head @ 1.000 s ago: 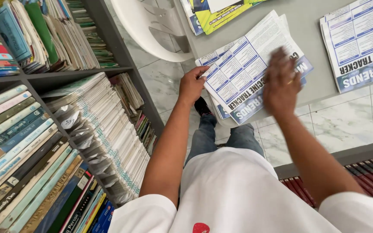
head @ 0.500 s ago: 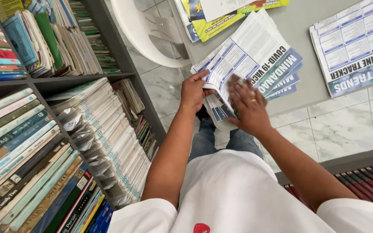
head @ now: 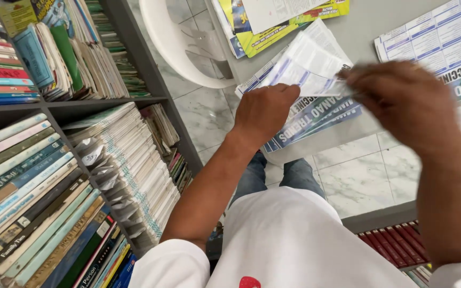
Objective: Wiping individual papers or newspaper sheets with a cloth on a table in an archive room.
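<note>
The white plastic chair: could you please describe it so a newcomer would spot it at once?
Start at the grey table at the top. The white plastic chair stands on the marble floor between its left edge and the bookshelf. It is the only smooth, curved white thing among printed paper and books.

A dark grey metal bookshelf (head: 102, 104) fills the left side, its upper shelf packed with upright and stacked books (head: 6, 69) in red, blue and green. Lower down stands a long row of thin white periodicals (head: 129, 160). A white plastic chair (head: 174, 40) stands far from the viewer on the pale marble floor (head: 348, 176). Yellow leaflets (head: 278, 29) lie on the grey table (head: 369, 24) at the far side. Dark red book spines (head: 396, 248) line the near right.
</note>
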